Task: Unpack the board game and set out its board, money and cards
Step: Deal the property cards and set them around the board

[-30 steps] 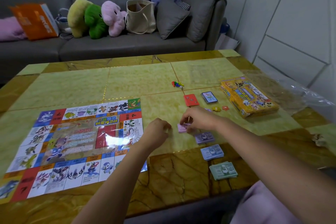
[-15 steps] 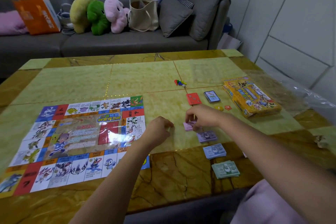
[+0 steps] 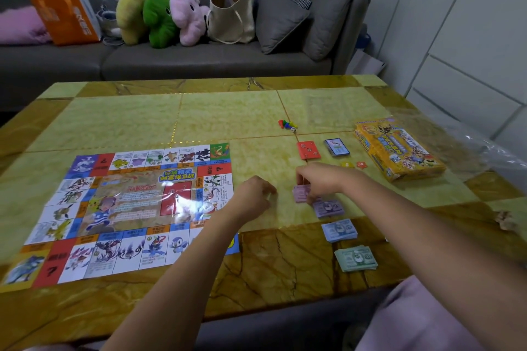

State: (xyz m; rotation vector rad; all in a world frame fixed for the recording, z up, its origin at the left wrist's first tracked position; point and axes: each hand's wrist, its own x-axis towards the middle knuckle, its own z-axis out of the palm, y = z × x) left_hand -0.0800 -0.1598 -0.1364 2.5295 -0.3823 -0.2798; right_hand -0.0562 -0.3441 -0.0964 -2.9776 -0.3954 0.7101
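The game board (image 3: pixel 122 208) lies flat on the left half of the table. My right hand (image 3: pixel 319 179) pinches a pink stack of money (image 3: pixel 301 193) resting on the table. Behind it runs a line of money stacks: purple (image 3: pixel 328 208), blue (image 3: pixel 339 230) and green (image 3: pixel 356 259). My left hand (image 3: pixel 252 198) hovers with curled fingers just left of the pink stack and holds nothing. A red card deck (image 3: pixel 308 150) and a blue-backed card deck (image 3: pixel 336 147) lie farther back. The yellow game box (image 3: pixel 399 148) sits at the right.
Coloured pawns and a die (image 3: pixel 288 124) lie near the table's middle. Two small orange tokens (image 3: pixel 355 164) sit by the box. Clear plastic wrap (image 3: pixel 470 151) covers the right edge of the marble table (image 3: pixel 114 120). A grey sofa (image 3: pixel 171 60) with plush toys and bags stands behind.
My right hand stays on the pink money stack with only small finger movement. The camera view has shifted slightly. My left hand remains curled beside it.
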